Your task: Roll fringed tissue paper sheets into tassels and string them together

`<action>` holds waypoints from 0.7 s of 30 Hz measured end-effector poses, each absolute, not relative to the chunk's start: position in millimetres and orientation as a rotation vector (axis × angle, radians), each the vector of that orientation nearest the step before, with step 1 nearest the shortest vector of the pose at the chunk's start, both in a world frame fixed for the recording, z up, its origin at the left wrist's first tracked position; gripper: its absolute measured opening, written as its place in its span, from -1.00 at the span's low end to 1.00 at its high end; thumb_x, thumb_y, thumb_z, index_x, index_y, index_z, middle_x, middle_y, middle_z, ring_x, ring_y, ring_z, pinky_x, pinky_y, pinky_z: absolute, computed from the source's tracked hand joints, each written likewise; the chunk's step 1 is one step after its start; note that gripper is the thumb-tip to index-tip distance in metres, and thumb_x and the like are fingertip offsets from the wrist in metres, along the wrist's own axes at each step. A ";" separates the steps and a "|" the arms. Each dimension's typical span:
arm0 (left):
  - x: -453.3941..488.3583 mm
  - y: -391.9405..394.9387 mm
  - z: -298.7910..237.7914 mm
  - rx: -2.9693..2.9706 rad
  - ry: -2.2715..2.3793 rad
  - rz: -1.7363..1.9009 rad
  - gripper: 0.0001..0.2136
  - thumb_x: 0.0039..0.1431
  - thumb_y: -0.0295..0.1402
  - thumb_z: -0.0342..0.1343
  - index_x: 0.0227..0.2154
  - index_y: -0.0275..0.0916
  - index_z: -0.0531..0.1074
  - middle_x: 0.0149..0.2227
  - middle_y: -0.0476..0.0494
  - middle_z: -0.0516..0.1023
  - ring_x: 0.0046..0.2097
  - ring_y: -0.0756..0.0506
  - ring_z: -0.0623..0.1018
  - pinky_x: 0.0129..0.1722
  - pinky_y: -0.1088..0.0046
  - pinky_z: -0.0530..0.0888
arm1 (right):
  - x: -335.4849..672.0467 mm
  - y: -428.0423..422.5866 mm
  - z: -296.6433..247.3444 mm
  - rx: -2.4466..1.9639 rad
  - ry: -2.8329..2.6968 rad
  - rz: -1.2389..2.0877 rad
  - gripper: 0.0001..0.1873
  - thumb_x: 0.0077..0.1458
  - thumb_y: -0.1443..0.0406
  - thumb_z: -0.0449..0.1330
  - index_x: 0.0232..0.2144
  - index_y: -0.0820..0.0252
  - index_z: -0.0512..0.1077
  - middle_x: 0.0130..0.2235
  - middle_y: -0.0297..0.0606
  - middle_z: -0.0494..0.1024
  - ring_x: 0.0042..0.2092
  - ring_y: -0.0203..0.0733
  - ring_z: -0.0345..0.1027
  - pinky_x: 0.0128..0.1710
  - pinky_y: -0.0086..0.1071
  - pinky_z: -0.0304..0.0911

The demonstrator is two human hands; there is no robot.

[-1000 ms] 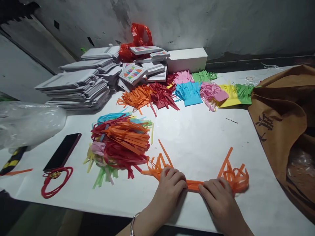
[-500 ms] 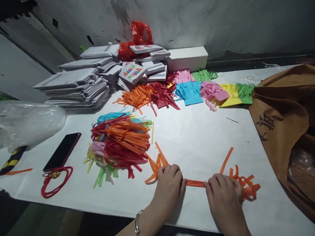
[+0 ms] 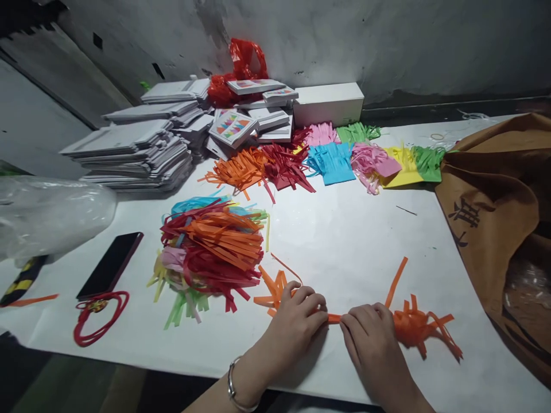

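An orange paper tassel (image 3: 413, 326) lies across the white tabletop, its fringed ends spread out at both sides and its middle rolled into a thin band. My left hand (image 3: 302, 312), with a silver bangle at the wrist, is closed over the band's left part. On the band's right part, close by, my right hand (image 3: 369, 332) presses with its fingers together. A short orange stretch shows between the two hands; what lies under the fingers is hidden. Left of my left hand sits a pile of finished-looking tassels (image 3: 224, 235) in orange, red, blue, yellow, pink and green.
Fringed paper pieces (image 3: 330, 163) run in a row along the back. Behind stand stacks of white flat packs (image 3: 124, 143), a white box (image 3: 329, 103) and a red plastic bag (image 3: 247, 60). A phone (image 3: 109, 265) lies left; a brown bag (image 3: 491, 195) lies right.
My right hand has slid left along the band, closer to my left hand, uncovering more of the right fringe. My left hand's fingers have shifted slightly over the left part.
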State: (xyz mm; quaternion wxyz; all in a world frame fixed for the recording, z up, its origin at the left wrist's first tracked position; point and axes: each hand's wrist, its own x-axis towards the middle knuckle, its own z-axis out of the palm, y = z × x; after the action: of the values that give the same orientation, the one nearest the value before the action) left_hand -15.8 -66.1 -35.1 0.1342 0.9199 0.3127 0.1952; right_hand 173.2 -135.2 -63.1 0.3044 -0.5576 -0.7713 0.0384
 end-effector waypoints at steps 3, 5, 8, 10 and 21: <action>-17.0 -65.9 -38.6 2.639 0.865 0.614 -0.84 0.34 -0.54 0.06 -0.27 -0.20 0.50 -0.18 -0.08 0.61 -0.12 -0.14 0.46 0.02 0.11 0.21 | 167.1 -131.2 -62.1 -1.453 -2.062 0.119 -0.79 0.39 0.40 0.01 -0.27 0.15 0.41 -0.34 -0.31 0.46 -0.25 -0.14 0.26 -0.02 -0.11 0.03; -16.4 -65.9 -41.6 2.547 0.884 0.648 -0.83 0.32 -0.56 0.06 -0.33 -0.21 0.48 -0.21 -0.07 0.60 -0.15 -0.13 0.46 -0.03 0.15 0.24 | 164.1 -128.9 -63.4 -1.434 -2.087 0.125 -0.76 0.39 0.41 -0.01 -0.30 0.14 0.40 -0.35 -0.33 0.45 -0.26 -0.15 0.25 -0.01 -0.12 0.03; -15.3 -66.0 -43.5 2.424 0.948 0.624 -0.87 0.29 -0.52 0.11 -0.37 -0.22 0.46 -0.26 -0.07 0.57 -0.19 -0.13 0.45 -0.09 0.17 0.26 | 168.1 -128.4 -65.8 -1.449 -2.101 0.123 -0.74 0.38 0.44 -0.02 -0.32 0.14 0.38 -0.36 -0.33 0.44 -0.26 -0.15 0.24 0.01 -0.11 0.03; -14.4 -66.7 -42.6 2.381 0.997 0.584 -0.90 0.27 -0.49 0.15 -0.37 -0.22 0.47 -0.27 -0.07 0.57 -0.19 -0.15 0.45 -0.09 0.16 0.27 | 177.2 -131.1 -66.3 -1.484 -2.085 0.117 -0.74 0.37 0.44 -0.03 -0.31 0.14 0.39 -0.36 -0.32 0.44 -0.25 -0.14 0.25 0.04 -0.07 0.02; 2.2 -72.7 -26.8 2.478 1.331 0.363 -0.84 0.23 -0.56 0.02 -0.41 -0.24 0.42 -0.30 -0.13 0.52 -0.24 -0.18 0.44 -0.10 0.03 0.33 | 190.2 -141.1 -59.8 -1.829 -1.951 0.028 -0.74 0.37 0.41 -0.06 -0.32 0.13 0.37 -0.26 -0.24 0.48 -0.14 -0.03 0.35 0.17 0.17 0.02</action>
State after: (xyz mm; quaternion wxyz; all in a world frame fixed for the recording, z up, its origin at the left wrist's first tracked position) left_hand 2.2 -72.7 -26.8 0.1523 0.8635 0.4638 0.1266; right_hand 190.2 -141.1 -59.8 0.2314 -0.6652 -0.7098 0.0102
